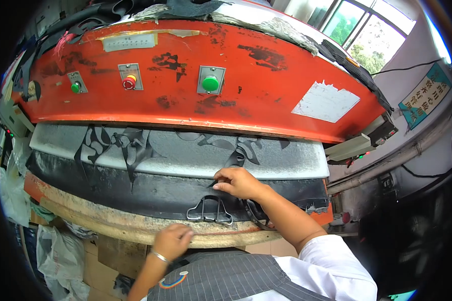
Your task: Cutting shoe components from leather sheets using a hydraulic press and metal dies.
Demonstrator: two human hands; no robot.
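My right hand (240, 183) reaches over the black front strip of the press bed. Its thumb and fingers are pinched together, and a small dark bit shows at the fingertips, too small to make out. Below it, a metal cutting die (209, 209) of bent steel strip stands on the black surface. A second curved die (257, 216) lies partly hidden beside my right forearm. My left hand (173, 242), with a bracelet at the wrist, hovers near the wooden front edge (110, 219). Motion smears its fingers. Dark cut-out sheet scraps (135, 152) lie on the pale cutting board (183, 158).
The red press beam (266, 95) spans the bed just behind the board. It carries a green button (210, 84), a red stop button (129, 82) and a smaller green one (76, 88). Plastic bags (60, 253) hang at the lower left. A pipe (369, 173) runs at right.
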